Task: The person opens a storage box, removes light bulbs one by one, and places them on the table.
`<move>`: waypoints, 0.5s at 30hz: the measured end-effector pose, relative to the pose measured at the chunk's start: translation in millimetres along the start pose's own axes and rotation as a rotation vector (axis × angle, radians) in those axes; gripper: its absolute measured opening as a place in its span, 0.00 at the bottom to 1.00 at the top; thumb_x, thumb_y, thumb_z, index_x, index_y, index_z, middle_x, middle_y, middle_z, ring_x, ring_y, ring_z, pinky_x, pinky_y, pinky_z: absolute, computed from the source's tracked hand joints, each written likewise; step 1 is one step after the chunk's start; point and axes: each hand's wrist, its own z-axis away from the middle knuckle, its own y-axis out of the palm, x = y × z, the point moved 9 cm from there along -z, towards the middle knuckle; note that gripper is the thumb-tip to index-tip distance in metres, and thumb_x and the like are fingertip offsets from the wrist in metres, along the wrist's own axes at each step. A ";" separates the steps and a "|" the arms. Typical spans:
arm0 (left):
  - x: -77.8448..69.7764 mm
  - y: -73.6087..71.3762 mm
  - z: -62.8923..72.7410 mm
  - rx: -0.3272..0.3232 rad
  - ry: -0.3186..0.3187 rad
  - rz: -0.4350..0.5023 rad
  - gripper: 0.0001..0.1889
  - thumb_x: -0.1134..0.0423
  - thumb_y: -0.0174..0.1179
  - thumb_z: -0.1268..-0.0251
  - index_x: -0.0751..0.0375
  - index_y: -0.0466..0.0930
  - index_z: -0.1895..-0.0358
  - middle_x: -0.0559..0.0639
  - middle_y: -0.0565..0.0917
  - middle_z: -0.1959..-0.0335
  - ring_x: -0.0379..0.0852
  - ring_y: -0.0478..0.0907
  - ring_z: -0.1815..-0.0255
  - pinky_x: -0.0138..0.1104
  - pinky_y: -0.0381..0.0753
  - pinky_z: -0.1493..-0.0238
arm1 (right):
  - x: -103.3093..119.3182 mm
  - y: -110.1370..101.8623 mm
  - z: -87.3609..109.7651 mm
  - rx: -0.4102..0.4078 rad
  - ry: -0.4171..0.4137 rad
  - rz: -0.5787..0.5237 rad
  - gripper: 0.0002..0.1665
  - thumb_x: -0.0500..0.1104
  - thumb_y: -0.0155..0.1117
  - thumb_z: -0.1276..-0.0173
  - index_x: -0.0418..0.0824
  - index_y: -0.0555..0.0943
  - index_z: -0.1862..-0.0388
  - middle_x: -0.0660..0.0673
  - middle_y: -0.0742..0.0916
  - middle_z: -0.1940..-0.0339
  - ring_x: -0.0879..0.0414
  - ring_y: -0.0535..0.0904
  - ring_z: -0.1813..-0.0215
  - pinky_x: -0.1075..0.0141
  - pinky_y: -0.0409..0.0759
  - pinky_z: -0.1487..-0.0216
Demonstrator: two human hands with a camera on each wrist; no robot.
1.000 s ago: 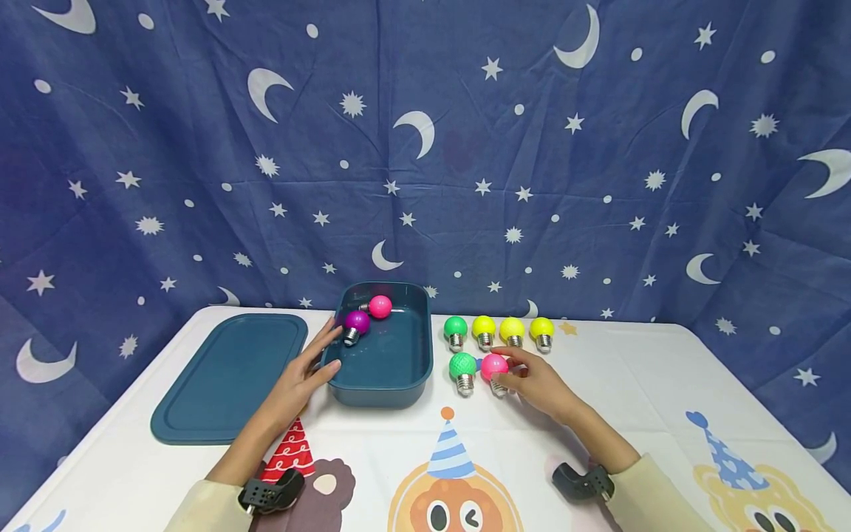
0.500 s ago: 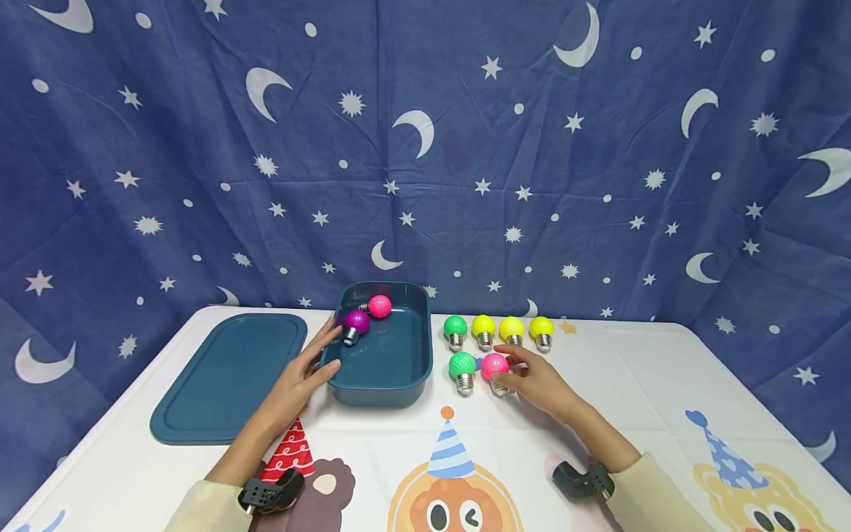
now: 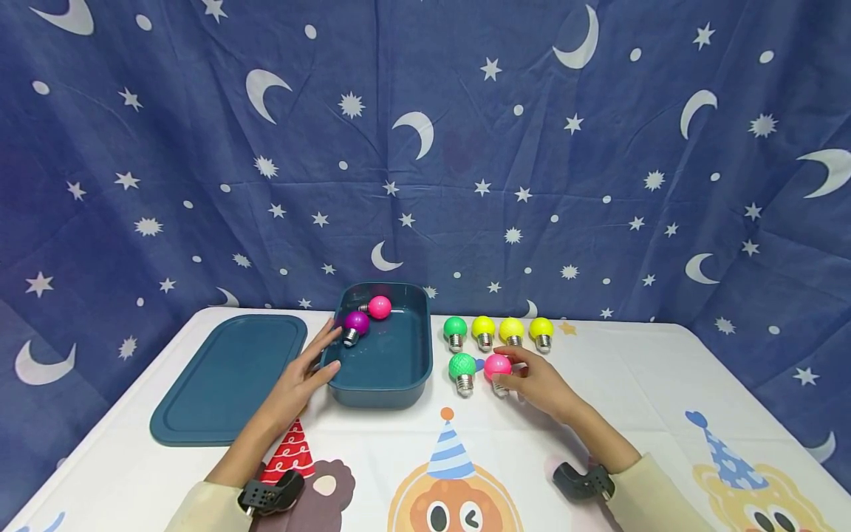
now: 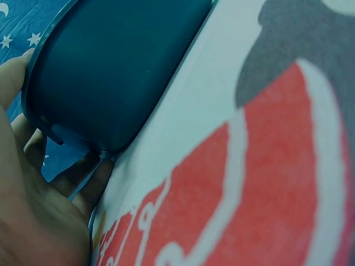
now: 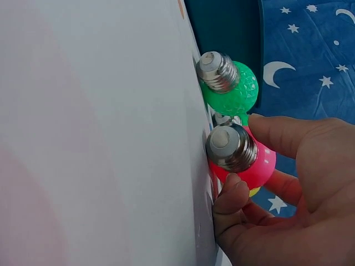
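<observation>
My left hand point(image 3: 297, 380) rests at the left side of a dark teal box point(image 3: 379, 399), its spread fingers along the rim and outer wall. Two bulbs lie in the box, one purple point(image 3: 357, 322) and one pink point(image 3: 380, 307). To the right of the box, my right hand point(image 3: 541, 384) pinches another pink light bulb point(image 3: 497, 365) between thumb and fingers, metal base toward me. In the right wrist view, that bulb's threaded base point(image 5: 233, 148) faces the camera, close over the cloth. A textured green bulb point(image 3: 462, 366) lies just left of it.
Behind stands a row with a green bulb point(image 3: 455, 327) and three yellow bulbs point(image 3: 512, 329). A flat teal lid point(image 3: 229, 380) lies left of the box. A blue star-and-moon curtain point(image 3: 459, 148) hangs behind the white printed tablecloth point(image 3: 372, 451).
The pink bulb in my right fingers has shifted slightly to the right, away from the green one. My left hand stays at the box.
</observation>
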 end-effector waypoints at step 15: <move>-2.9 0.3 1.4 0.003 0.011 0.006 0.29 0.65 0.53 0.29 0.60 0.58 0.27 0.53 0.46 0.23 0.51 0.39 0.24 0.59 0.45 0.31 | 2.5 -3.1 -0.2 -0.019 -0.046 0.031 0.31 0.39 0.69 0.40 0.41 0.74 0.36 0.43 0.81 0.57 0.52 0.75 0.66 0.64 0.78 0.70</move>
